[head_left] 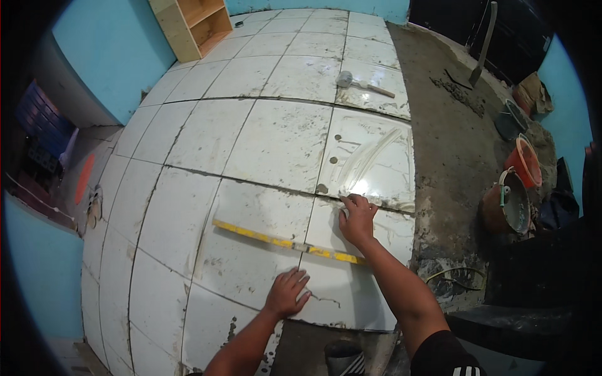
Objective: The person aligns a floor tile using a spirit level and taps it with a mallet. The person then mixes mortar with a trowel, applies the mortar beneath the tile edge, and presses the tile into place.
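My left hand (286, 292) lies on a white floor tile (337, 287) just below a yellow spirit level (263, 235), fingers apart. My right hand (357, 216) rests with bent, parted fingers at the joint between the tile in front of it and a mud-smeared tile (370, 153) farther on. The level lies across the tiles between and around my hands, its right end partly hidden behind my right forearm. A mallet (367, 86) with a pale head and wooden handle lies on a farther tile.
Bare grey screed (445, 163) runs along the right, with buckets (520, 160), a long-handled tool (483, 50) and a hose loop (454, 279). A wooden shelf (200, 28) stands at the back left; a doorway with sandals (94, 210) is left. A dark gap (301, 344) lies below my hands.
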A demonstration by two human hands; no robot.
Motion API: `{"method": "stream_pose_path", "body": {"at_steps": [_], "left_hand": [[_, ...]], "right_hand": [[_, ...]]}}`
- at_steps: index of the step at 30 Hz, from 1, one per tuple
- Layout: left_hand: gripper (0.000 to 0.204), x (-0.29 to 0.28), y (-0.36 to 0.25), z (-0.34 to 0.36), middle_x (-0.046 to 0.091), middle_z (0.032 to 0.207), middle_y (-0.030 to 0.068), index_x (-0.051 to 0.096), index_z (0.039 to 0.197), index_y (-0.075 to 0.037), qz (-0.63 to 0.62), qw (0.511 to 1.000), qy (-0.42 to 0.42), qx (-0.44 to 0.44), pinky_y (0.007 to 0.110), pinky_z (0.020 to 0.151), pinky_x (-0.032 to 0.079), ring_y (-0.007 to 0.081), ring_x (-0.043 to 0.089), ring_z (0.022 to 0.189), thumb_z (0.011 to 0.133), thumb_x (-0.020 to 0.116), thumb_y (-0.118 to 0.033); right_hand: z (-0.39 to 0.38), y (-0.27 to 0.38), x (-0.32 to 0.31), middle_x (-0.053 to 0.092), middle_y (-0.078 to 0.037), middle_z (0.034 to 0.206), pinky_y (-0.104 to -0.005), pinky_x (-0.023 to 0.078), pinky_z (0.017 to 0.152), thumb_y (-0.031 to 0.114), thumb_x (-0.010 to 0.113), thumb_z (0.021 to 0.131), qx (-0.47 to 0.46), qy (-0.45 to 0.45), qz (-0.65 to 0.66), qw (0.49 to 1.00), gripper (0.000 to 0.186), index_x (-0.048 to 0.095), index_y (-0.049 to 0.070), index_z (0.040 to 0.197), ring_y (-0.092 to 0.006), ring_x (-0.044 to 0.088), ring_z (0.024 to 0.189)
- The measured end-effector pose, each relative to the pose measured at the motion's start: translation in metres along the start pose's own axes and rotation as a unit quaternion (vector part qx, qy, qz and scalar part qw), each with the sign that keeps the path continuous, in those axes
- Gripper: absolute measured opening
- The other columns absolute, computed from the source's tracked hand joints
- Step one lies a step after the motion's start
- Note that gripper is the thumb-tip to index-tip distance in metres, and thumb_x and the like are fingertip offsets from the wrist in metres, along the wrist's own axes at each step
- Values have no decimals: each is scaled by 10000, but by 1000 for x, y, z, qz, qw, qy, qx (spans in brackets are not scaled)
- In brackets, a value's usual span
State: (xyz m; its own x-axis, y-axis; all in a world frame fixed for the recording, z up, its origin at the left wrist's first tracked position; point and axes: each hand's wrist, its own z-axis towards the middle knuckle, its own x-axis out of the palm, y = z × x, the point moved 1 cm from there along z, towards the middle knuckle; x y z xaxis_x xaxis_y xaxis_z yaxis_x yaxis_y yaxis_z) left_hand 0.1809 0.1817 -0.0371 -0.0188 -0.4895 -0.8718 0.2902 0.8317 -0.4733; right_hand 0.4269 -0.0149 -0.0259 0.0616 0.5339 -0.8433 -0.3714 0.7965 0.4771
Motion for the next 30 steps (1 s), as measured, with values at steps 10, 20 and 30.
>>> {"method": "stream_pose_path", "body": {"at_steps": [10, 20, 30], "left_hand": [[465, 8, 31, 56, 592, 1328, 224, 672, 1251, -25, -21, 998, 44, 48, 499, 1120, 437, 402, 540, 1280, 906, 704, -335], [520, 10, 37, 52, 637, 1309, 186, 633, 1311, -45, -38, 995, 82, 38, 520, 1099, 434, 367, 579, 1252, 890, 747, -328], [333, -8, 39, 76, 694, 1106, 122, 703, 1170, -56, -106, 988, 114, -14, 476, 922, 517, 306, 657, 973, 950, 684, -306]], "right_hand": [[172, -123, -18, 605, -103, 1326, -532, 324, 1068, 264, 704, 873, 90, -28, -124, 988, 445, 687, 138, 1299, -284, 495, 1298], [380, -160, 39, 506, -115, 1524, -612, 321, 1125, 445, 653, 963, 157, 17, -153, 976, 557, 580, 154, 1432, -305, 399, 1458], [474, -154, 17, 56, -67, 1744, -723, 193, 1179, 721, 765, 753, 221, 178, -292, 913, 888, 540, 298, 1500, -404, 23, 1587]]}}
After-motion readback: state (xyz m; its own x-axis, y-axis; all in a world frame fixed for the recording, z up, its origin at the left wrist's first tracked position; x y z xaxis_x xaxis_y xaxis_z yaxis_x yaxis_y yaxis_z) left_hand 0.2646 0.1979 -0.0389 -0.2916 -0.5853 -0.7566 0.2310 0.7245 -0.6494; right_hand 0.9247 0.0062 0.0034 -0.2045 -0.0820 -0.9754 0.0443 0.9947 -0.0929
